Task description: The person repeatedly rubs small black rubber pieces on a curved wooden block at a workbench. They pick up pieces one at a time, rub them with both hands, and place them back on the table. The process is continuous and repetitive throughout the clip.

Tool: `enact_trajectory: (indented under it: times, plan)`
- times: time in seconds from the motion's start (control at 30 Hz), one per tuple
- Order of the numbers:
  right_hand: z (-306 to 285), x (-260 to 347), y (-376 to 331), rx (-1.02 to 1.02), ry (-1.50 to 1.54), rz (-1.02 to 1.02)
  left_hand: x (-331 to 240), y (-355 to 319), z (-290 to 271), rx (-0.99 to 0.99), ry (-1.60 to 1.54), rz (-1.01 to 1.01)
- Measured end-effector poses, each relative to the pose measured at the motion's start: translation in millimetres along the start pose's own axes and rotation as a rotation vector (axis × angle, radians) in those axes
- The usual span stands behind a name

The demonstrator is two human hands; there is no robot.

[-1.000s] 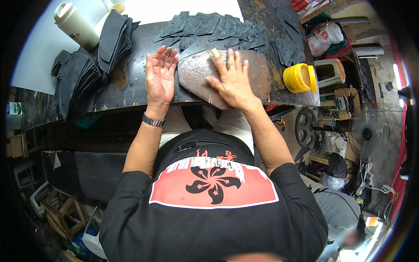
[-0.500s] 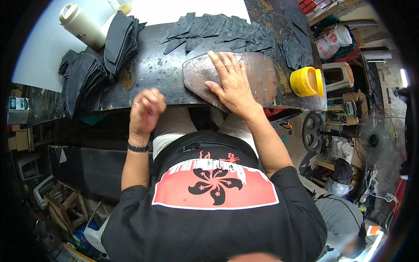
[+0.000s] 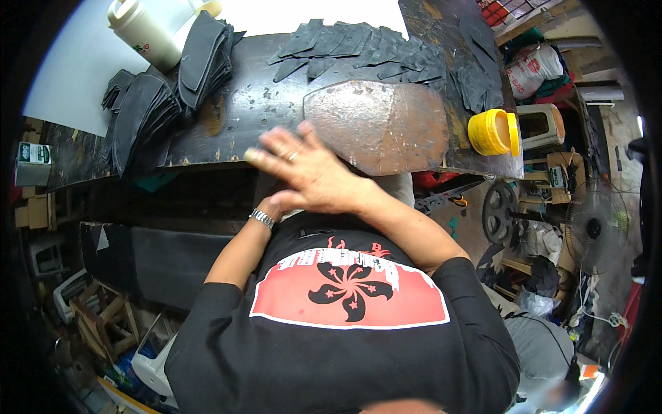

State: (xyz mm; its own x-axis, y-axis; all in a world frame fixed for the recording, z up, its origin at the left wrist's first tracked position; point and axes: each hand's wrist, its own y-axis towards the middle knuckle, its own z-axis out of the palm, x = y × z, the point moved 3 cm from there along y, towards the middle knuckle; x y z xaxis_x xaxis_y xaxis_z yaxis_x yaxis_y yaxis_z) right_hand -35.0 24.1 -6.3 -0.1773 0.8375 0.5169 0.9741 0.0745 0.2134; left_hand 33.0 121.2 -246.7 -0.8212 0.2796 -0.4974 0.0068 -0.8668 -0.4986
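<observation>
A large brown, worn, shield-shaped piece (image 3: 376, 124) lies flat at the front of the dark workbench (image 3: 241, 114). My right hand (image 3: 307, 172) hovers at the bench's front edge, just left of that piece, fingers spread and holding nothing; it is motion-blurred. My left forearm comes up beneath it, with a metal watch (image 3: 262, 219) on the wrist. The left hand itself is hidden behind my right hand.
Several black cut pieces (image 3: 358, 45) are fanned along the back of the bench. Stacks of black pieces (image 3: 200, 58) sit at the left by a white jug (image 3: 141, 31). A yellow tub (image 3: 491, 131) stands at the right end. Cluttered floor lies around the bench.
My right hand has lifted off the brown piece and swept left to the bench edge. My left hand drew back from the bench and is now covered by the right.
</observation>
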Motion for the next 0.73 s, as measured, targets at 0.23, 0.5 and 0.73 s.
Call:
enact_trajectory:
  times: [0.23,0.5,0.73]
  plan:
    - [35,-9,53,-0.178,-0.212,0.199,-4,0,20,0.027,-0.312,0.077]
    - [23,7,85,-0.073,0.705,-0.029,-14,-10,25,0.016,-0.406,0.088]
    - [39,-24,113,-0.107,-0.248,0.238,0,18,-5,-0.066,-0.183,0.099]
